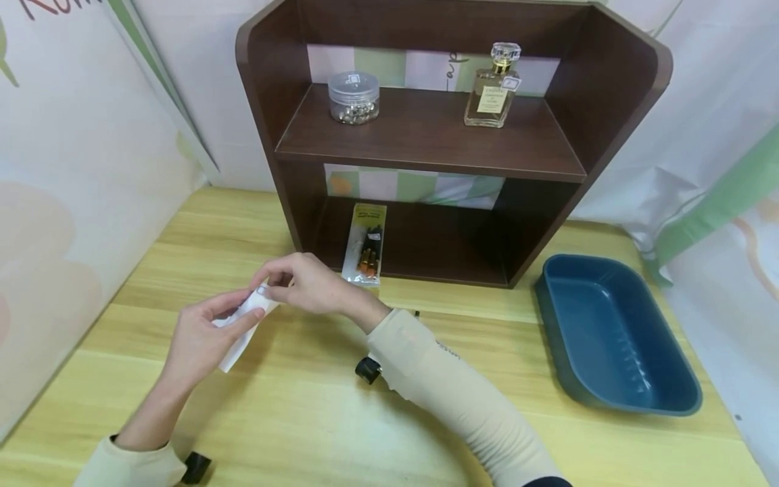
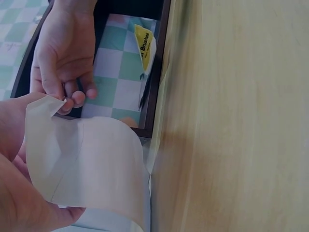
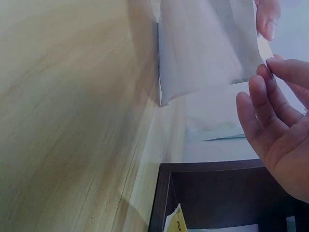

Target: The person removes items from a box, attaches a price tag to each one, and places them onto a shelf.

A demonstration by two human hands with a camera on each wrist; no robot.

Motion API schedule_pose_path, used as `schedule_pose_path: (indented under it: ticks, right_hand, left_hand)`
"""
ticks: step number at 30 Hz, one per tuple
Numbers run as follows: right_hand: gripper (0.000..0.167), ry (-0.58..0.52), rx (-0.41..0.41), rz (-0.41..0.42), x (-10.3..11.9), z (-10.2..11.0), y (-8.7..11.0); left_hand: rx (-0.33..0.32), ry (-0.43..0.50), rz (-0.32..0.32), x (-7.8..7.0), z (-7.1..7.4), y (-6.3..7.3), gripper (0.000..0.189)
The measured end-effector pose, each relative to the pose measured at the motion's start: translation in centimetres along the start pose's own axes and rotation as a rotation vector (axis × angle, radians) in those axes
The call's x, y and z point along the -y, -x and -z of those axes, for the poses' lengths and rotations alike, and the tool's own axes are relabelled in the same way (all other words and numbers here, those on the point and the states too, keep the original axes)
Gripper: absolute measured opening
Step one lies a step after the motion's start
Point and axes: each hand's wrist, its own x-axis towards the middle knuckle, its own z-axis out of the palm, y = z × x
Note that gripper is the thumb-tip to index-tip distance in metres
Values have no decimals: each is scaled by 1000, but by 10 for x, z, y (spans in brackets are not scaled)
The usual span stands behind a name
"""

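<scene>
A thin white sheet of paper (image 1: 236,352) is held up above the left part of the table, bent into a curve. My left hand (image 1: 203,335) grips it between thumb and fingers at one side. With thumb and fingertips, my right hand (image 1: 312,284) pinches the sheet's edge, near a small dark-outlined mark. In the left wrist view the sheet (image 2: 108,159) looks blank, one corner bent up at the right fingertips. From the right wrist view, the right hand (image 3: 280,125) meets the sheet's edge, its other fingers loosely bent.
A dark brown two-tier shelf (image 1: 426,145) stands behind the hands. It bears a clear lidded jar (image 1: 354,98) of silvery bits, a perfume bottle (image 1: 491,95) and a brush packet (image 1: 365,243), each with a small white label. A blue basin (image 1: 608,338) sits at right.
</scene>
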Motion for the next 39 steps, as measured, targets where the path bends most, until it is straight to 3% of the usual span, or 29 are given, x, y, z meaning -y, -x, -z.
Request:
schedule_pose_path:
  ticks: [18,25,39]
  right_hand:
    - [8,-121,7,48,-2,2,1]
    - [18,-55,40,76,-1,2,1]
    - [13,-61,83,97,-7,3,1]
  left_hand:
    - [23,67,-2,5,0,3,39]
    - [24,66,-23,5,1,3,39]
    - [100,37,-23,8,5,2,37]
